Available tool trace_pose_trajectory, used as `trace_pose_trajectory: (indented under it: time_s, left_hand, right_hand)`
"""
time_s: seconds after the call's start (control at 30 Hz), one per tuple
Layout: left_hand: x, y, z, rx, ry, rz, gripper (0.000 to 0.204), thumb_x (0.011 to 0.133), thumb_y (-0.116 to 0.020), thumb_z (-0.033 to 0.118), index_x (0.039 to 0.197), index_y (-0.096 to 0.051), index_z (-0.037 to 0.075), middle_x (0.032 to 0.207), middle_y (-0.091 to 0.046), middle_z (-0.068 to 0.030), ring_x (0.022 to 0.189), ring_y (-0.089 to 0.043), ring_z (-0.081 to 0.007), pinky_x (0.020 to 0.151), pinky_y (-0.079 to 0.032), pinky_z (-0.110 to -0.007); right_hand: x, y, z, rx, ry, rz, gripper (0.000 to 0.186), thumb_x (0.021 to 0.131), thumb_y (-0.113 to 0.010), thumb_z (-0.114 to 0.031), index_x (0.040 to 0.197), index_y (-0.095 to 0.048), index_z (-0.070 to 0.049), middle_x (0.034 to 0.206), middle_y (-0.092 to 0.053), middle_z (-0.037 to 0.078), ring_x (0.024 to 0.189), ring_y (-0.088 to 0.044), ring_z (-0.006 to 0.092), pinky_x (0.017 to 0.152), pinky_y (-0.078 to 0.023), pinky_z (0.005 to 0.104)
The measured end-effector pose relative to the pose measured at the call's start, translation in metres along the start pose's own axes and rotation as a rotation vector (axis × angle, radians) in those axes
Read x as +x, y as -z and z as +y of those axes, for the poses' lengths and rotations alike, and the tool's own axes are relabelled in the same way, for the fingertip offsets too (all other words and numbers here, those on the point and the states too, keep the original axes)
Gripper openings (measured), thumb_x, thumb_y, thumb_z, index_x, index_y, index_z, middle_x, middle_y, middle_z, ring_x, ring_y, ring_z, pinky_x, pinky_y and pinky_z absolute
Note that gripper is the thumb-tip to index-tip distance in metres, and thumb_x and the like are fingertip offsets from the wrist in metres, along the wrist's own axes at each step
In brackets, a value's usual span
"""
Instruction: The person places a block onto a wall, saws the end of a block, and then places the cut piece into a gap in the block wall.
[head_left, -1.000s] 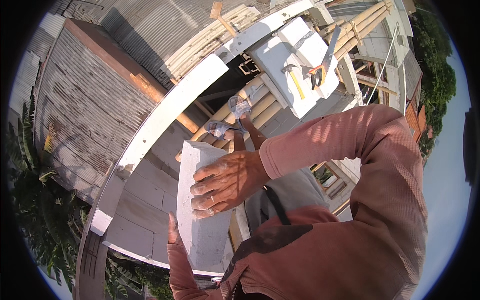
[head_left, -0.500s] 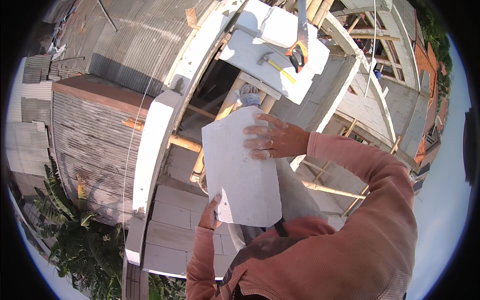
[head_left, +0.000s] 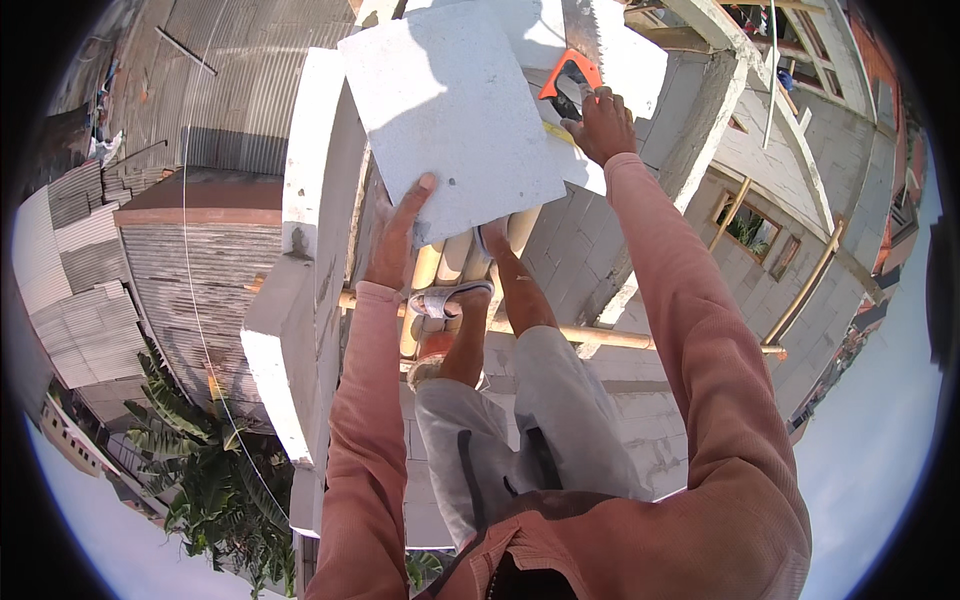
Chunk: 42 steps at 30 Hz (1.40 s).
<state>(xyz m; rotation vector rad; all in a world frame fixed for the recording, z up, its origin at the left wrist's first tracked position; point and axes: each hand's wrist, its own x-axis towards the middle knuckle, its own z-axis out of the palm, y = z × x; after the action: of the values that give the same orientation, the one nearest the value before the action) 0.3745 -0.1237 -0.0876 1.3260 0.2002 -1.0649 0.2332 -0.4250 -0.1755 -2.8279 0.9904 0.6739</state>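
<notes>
Both arms [head_left: 690,290] reach forward, left hand [head_left: 396,238] with thumb [head_left: 420,192] extended, right hand [head_left: 606,130] farther out, fingers [head_left: 619,106] curled.

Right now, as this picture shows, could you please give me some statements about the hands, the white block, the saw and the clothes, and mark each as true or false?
1. The left hand touches the white block. True.
2. The right hand is on the white block. False: it is at the handle of the saw.
3. The saw's handle is orange and black. True.
4. The shorts are bright green. False: they are light grey.
5. The sleeves reach the wrists. True.
</notes>
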Motion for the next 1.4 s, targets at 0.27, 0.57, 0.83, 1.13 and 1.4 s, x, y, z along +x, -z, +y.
trace_pose_trajectory:
  time_s: [0.27, 0.57, 0.83, 1.13, 1.4]
  left_hand:
    - [0.117, -0.036, 0.014, -0.019, 0.039, 0.048, 0.077, 0.085, -0.08, 0.029, 0.137, -0.039, -0.011, 0.128, -0.056, -0.0203, 0.116, -0.061, -0.0254, 0.099, -0.051, -0.036]
    - [0.147, -0.045, -0.004, 0.03, -0.031, 0.012, 0.104, 0.075, -0.087, 0.034, 0.14, -0.022, -0.014, 0.122, -0.055, -0.0224, 0.109, -0.062, -0.0266, 0.093, -0.054, -0.036]
    - [0.191, -0.082, -0.01, 0.071, -0.052, -0.138, 0.104, 0.074, -0.086, 0.038, 0.139, -0.024, -0.014, 0.124, -0.053, -0.0243, 0.111, -0.061, -0.0272, 0.094, -0.053, -0.037]
    - [0.242, -0.064, -0.034, 0.455, -0.151, -0.031, 0.089, 0.089, -0.061, 0.065, 0.134, -0.048, -0.01, 0.126, -0.055, -0.0219, 0.117, -0.058, -0.0276, 0.098, -0.049, -0.04]
    - [0.228, -0.067, -0.024, 0.116, 0.179, -0.078, 0.072, 0.101, -0.056, 0.051, 0.148, -0.04, -0.001, 0.136, -0.055, -0.0105, 0.123, -0.055, -0.0195, 0.101, -0.047, -0.038]
  right_hand:
    - [0.033, -0.047, -0.028, -0.06, -0.085, 0.005, 0.053, 0.083, -0.075, -0.028, 0.131, -0.057, -0.012, 0.132, -0.058, 0.01, 0.124, -0.053, 0.0287, 0.101, -0.044, 0.0438]
    - [0.025, -0.024, -0.012, 0.597, -0.469, 0.219, 0.037, 0.092, -0.066, -0.035, 0.11, -0.062, -0.004, 0.102, -0.071, 0.018, 0.092, -0.067, 0.0411, 0.083, -0.053, 0.0476]
    - [-0.032, 0.054, 0.035, 1.451, -0.559, 0.582, 0.034, 0.094, -0.074, -0.036, 0.085, -0.066, -0.004, 0.069, -0.051, -0.005, 0.059, -0.041, 0.005, 0.053, -0.032, 0.024]
    - [-0.069, 0.059, 0.029, 1.497, -0.647, 0.579, 0.031, 0.095, -0.072, -0.035, 0.088, -0.063, -0.006, 0.069, -0.05, -0.004, 0.06, -0.043, 0.0054, 0.056, -0.035, 0.0248]
    - [-0.079, 0.047, 0.01, 1.647, -0.633, 0.422, 0.032, 0.096, -0.071, -0.035, 0.084, -0.064, -0.006, 0.068, -0.049, -0.005, 0.06, -0.043, 0.0047, 0.053, -0.034, 0.0244]
